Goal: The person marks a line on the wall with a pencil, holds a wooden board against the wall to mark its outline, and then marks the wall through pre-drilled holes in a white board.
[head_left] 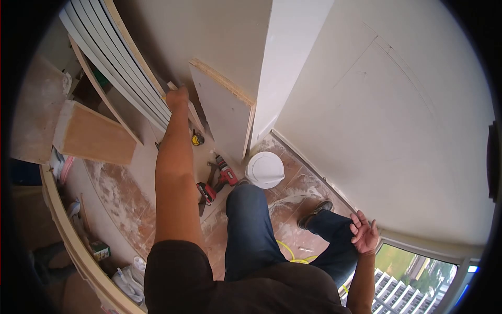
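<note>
My left hand [178,98] reaches far forward, its fingers closed round a short wooden strip [195,118] beside the stacked white panels. Part of the strip is hidden behind the hand. A pale board with a raw wood edge [225,107] leans against the wall just right of it. Below the hand, a yellow tape measure [197,139] lies by the wall. A red cordless drill [226,171] rests on its side nearer my knee, with a hammer [212,172] partly under it. My right hand [364,234] is raised beside my leg, fingers apart and holding nothing.
A white bucket with a lid [265,169] stands by the wall corner. Long white panels [117,60] lean at the left, near a wooden board [97,133]. A yellow hose or cable [298,259] runs between my legs across dusty tiles. A window [418,277] is at lower right.
</note>
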{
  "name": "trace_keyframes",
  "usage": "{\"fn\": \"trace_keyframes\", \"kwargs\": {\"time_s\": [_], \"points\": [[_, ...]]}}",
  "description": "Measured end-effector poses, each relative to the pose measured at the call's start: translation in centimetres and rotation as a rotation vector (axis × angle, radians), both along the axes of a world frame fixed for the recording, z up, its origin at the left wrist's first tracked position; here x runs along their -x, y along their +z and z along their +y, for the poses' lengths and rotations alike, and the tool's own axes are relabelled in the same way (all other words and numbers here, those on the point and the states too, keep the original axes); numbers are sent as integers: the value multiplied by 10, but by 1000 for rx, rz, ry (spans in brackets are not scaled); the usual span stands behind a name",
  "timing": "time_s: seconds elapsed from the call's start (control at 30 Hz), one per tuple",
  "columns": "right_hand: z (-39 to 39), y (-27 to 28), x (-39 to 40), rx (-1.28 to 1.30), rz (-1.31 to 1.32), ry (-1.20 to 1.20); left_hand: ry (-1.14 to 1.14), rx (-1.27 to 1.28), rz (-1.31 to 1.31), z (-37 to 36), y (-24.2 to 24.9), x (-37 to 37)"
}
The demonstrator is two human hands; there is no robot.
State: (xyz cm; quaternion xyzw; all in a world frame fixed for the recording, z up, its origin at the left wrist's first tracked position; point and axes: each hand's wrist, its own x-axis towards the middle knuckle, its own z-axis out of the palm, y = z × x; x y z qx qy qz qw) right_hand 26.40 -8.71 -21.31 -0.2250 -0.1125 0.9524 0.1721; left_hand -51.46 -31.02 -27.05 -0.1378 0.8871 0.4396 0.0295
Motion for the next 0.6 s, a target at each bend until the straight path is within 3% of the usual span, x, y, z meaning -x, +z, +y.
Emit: {"fn": "trace_keyframes", "kwargs": {"time_s": [0.2, 0.23, 0.3, 0.37, 0.4, 0.43, 0.47, 0.5, 0.53, 0.6], "points": [[1, 1, 1, -10, 24, 5, -41, -326, 60, -8, -16, -40], [0, 1, 0, -11, 33, 0, -61, -332, 89, -18, -29, -58], [-1, 1, -2, -13, 54, -8, -138, -308, 129, -56, -113, -89], [-2, 1, -5, -27, 79, -6, -328, 180, 208, -101, -114, -192], [-3, 0, -7, -32, 90, -5, -336, 207, 252, -134, -162, -237], [-4, 1, -9, -41, 95, -6, -389, 379, 224, -166, -176, -293], [-4, 1, -11, -51, 99, -7, -706, 746, 70, -213, -230, -331], [-6, 1, -13, -60, 103, -10, -651, 765, 49, -258, -272, -389], [-7, 1, -16, -67, 115, -10, -892, 942, -55, -298, -274, -446], [-8, 2, -20, -82, 138, -10, -1025, 1054, -435, -339, -244, -551]]}}
